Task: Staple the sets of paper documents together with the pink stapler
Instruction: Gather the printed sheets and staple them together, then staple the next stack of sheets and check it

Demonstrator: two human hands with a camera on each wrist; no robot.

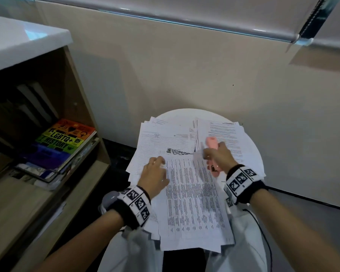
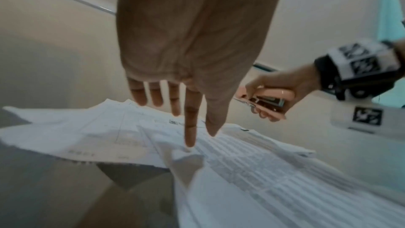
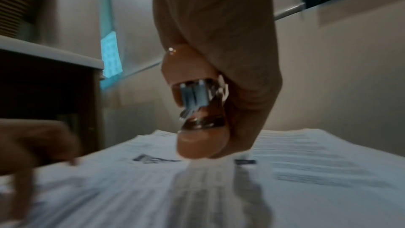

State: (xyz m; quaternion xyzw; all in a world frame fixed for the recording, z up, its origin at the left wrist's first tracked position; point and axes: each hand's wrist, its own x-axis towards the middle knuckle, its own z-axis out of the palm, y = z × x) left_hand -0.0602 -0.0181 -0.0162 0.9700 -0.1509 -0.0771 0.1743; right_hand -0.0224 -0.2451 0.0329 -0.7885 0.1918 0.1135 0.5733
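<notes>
My right hand (image 1: 218, 157) is wrapped around the pale pink stapler (image 1: 211, 142), metal guts showing, just above the printed paper documents (image 1: 192, 195) on the round white worktop (image 1: 252, 148). Left hand (image 1: 155, 177) lies flat, fingers spread, on them.

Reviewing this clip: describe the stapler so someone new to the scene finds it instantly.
Start at the round white table covered in printed papers. Over its right side, the right hand grips the pink stapler, held above the sheets. It is the only pink thing among white pages.
</notes>
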